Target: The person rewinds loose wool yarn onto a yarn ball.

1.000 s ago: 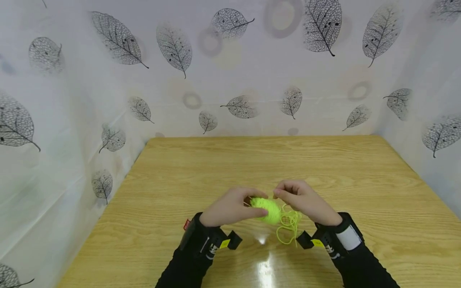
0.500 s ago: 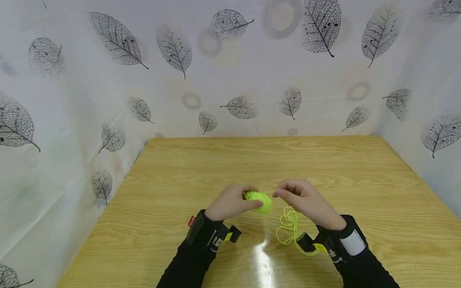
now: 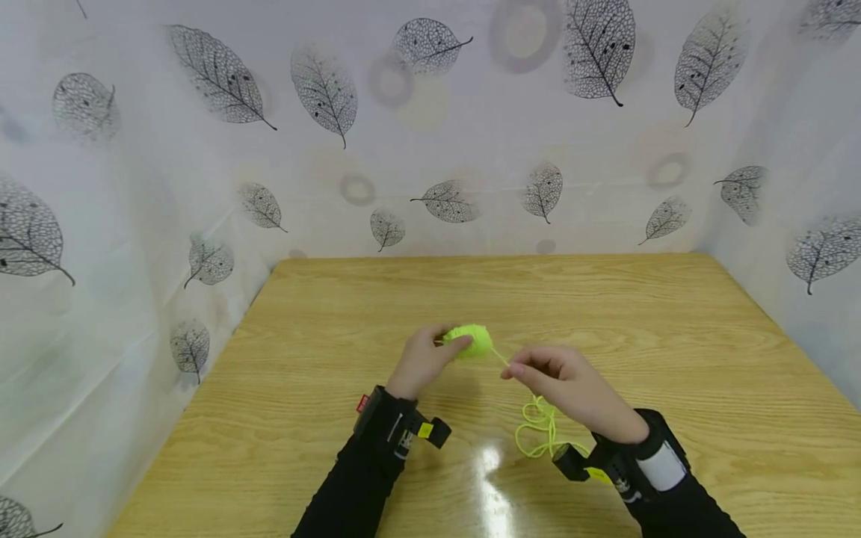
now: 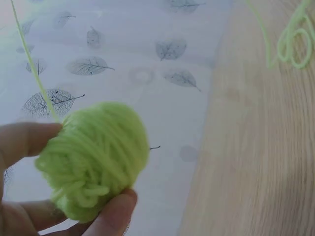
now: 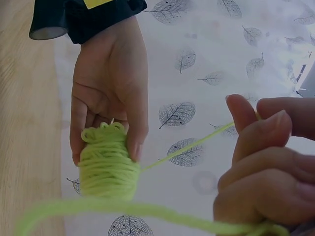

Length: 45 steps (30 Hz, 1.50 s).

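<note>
A neon yellow-green ball of yarn [image 3: 476, 341] is held above the table by my left hand [image 3: 422, 360], its thumb and fingers gripping the sides. In the left wrist view the wound ball [image 4: 103, 152] shows loose loops at the near end. From the ball a taut strand [image 5: 189, 146] runs to my right hand [image 3: 570, 385], which pinches it between thumb and forefinger. More yarn passes below the right hand [image 5: 266, 167] in the right wrist view, blurred and close to the camera. A loose tangle of the same yarn [image 3: 536, 427] lies on the table under the right hand.
The wooden table [image 3: 323, 314] spreads beneath both hands. A pale curtain with leaf prints [image 3: 444, 149] encloses it at the back and sides. Black camera mounts sit on both wrists, the right one [image 3: 572, 462] overlapping the yarn tangle in the head view.
My left hand has carried the ball up and leftward, away from the right hand, and the strand between them has lengthened. The right hand has dipped slightly. The loose tangle is more exposed.
</note>
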Each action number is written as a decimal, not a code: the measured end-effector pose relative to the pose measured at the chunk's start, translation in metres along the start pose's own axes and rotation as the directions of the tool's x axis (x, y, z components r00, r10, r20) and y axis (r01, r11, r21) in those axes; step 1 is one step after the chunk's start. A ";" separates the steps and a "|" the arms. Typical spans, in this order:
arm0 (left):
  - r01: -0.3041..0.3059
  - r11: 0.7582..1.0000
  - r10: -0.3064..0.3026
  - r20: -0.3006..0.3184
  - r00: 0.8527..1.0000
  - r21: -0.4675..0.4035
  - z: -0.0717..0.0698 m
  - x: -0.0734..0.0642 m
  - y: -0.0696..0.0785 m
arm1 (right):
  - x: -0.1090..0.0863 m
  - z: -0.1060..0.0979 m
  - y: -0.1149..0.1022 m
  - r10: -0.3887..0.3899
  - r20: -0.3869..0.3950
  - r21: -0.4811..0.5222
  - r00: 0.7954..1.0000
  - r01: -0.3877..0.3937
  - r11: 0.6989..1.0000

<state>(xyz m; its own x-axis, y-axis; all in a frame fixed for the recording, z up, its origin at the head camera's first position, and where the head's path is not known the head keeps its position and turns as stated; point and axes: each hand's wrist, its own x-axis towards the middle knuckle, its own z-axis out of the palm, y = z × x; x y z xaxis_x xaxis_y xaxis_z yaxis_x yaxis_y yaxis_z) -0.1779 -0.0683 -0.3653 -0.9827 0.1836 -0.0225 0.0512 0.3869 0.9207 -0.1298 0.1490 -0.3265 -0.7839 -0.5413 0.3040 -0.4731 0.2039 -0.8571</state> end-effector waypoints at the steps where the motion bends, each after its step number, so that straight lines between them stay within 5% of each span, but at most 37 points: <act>1: 0.008 0.999 -0.009 -0.017 1.000 -0.046 0.000 0.001 0.000 | 0.000 0.001 0.000 -0.010 0.008 0.004 1.000 0.010 1.000; 5: -0.010 0.969 -0.007 -0.069 0.998 -0.246 -0.001 0.003 0.002 | 0.001 0.006 0.000 -0.050 0.053 0.049 0.997 0.047 0.998; 8: -0.025 0.921 -0.003 -0.070 0.998 -0.389 -0.003 0.002 0.005 | 0.002 0.009 0.002 -0.074 0.089 0.070 0.993 0.068 0.995; 11: -0.022 0.837 0.011 -0.024 1.000 -0.546 -0.007 -0.001 0.010 | 0.002 0.011 0.004 -0.088 0.121 0.077 0.989 0.079 0.994; 16: 0.040 0.655 0.081 0.123 0.989 -0.755 -0.015 -0.009 0.021 | 0.004 0.012 0.010 -0.122 0.181 0.094 0.976 0.106 0.990; 18: 0.075 0.610 0.112 0.179 0.977 -0.789 -0.019 -0.012 0.025 | 0.004 0.010 0.012 -0.120 0.206 0.088 0.971 0.104 0.991; 20: 0.092 0.595 0.151 0.223 0.963 -0.798 -0.021 -0.014 0.026 | 0.004 0.007 0.013 -0.095 0.223 0.069 0.970 0.082 0.994; 23: 0.095 0.616 0.207 0.278 0.938 -0.782 -0.025 -0.018 0.028 | 0.004 0.001 0.017 -0.041 0.230 0.030 0.972 0.035 0.999; 27: 0.085 0.688 0.267 0.360 0.894 -0.720 -0.028 -0.022 0.028 | 0.004 -0.009 0.022 0.025 0.216 -0.016 0.976 -0.022 1.000; 30: 0.068 0.773 0.275 0.430 0.860 -0.631 -0.029 -0.024 0.029 | 0.005 -0.015 0.025 0.060 0.197 -0.047 0.979 -0.052 0.998; 34: -0.033 0.905 0.269 0.508 0.818 -0.425 -0.027 -0.027 0.033 | 0.005 -0.022 0.028 0.078 0.168 -0.068 0.983 -0.068 0.995; 38: -0.146 0.973 0.221 0.533 0.817 -0.181 -0.022 -0.029 0.035 | 0.006 -0.025 0.028 0.087 0.138 -0.074 0.987 -0.077 0.994; 45: -0.229 0.971 0.167 0.485 0.858 0.069 -0.011 -0.031 0.033 | 0.007 -0.023 0.023 0.151 0.100 -0.038 0.983 -0.148 0.988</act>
<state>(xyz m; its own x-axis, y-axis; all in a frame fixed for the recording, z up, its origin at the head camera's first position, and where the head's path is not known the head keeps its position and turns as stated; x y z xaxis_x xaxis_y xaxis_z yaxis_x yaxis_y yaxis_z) -0.1481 -0.0710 -0.3302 -0.7484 0.6611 -0.0542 0.2870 0.3964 0.8720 -0.1559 0.1687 -0.3345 -0.8025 -0.5827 0.1280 -0.3669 0.3129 -0.8760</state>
